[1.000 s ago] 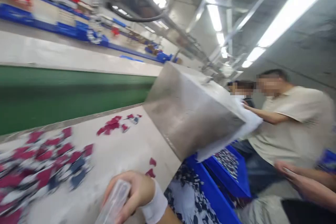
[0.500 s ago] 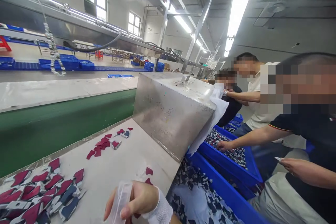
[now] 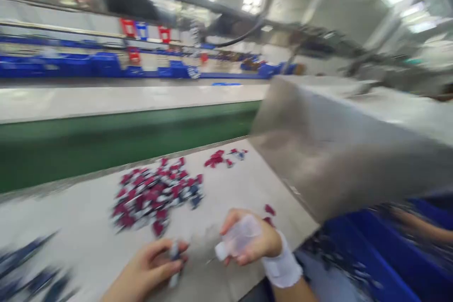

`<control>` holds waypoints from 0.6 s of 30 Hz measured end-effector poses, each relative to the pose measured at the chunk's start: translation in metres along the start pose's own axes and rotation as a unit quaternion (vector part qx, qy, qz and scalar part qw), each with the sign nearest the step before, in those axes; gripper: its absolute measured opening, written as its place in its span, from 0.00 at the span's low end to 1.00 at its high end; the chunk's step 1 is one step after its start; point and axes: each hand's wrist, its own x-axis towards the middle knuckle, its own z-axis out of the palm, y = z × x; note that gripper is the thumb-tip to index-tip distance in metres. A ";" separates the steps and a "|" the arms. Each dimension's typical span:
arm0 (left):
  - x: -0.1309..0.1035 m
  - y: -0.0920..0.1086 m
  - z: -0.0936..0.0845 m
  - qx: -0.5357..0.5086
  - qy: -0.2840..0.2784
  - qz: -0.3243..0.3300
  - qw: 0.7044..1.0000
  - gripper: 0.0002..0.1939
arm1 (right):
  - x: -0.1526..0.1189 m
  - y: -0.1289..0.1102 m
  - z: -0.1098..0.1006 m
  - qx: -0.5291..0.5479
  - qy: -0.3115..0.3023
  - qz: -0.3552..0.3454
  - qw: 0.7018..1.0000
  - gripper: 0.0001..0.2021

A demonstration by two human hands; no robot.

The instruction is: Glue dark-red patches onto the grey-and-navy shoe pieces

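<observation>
My left hand [image 3: 146, 269] is low over the white table, its thumb and fingers pinched on a small grey-and-dark piece [image 3: 174, 257] standing upright in the grip. To its right, my right hand [image 3: 267, 240], in a white mesh wrist covering [image 3: 283, 264], is wrapped round a translucent plastic bottle [image 3: 244, 233]. The bottle's white cap [image 3: 221, 251] and a thin tip point down-left toward the left hand. Beyond both hands lies a spread of red-and-grey pieces [image 3: 155, 193], a few of them dark blue. Motion blurs the finer detail.
A metal box [image 3: 318, 151] stands at the table's right end. Small red pieces [image 3: 215, 158] lie near the back edge, others [image 3: 269, 210] beside my right hand. Dark pieces [image 3: 31, 269] lie front left. Blue crates [image 3: 368, 245] are at the right, where a co-worker's arm [image 3: 424, 226] reaches in.
My view has swung left and downward. My left hand has come into view, holding a small piece. The bottle in my right hand has tipped so its cap points down-left.
</observation>
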 end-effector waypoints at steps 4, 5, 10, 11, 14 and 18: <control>0.008 -0.019 0.000 -0.145 -0.021 -0.009 0.989 0.29 | 0.005 -0.003 -0.005 0.018 -0.028 0.023 0.999 0.26; 0.010 -0.022 0.002 -0.154 0.002 -0.023 0.988 0.29 | 0.008 -0.004 -0.005 0.017 -0.026 0.035 0.999 0.25; 0.007 -0.029 0.008 -0.221 -0.023 -0.044 0.974 0.29 | 0.024 -0.007 0.008 -0.023 0.021 0.095 0.995 0.24; 0.005 -0.030 0.008 -0.231 -0.034 -0.040 0.971 0.31 | 0.027 -0.007 0.009 -0.031 0.033 0.104 0.994 0.23; 0.002 -0.032 0.008 -0.246 -0.043 -0.036 0.968 0.30 | 0.035 -0.006 0.011 -0.051 0.062 0.124 0.989 0.25; -0.003 -0.027 0.008 -0.201 -0.039 -0.048 0.978 0.26 | 0.035 -0.008 0.017 -0.091 0.097 0.128 0.983 0.22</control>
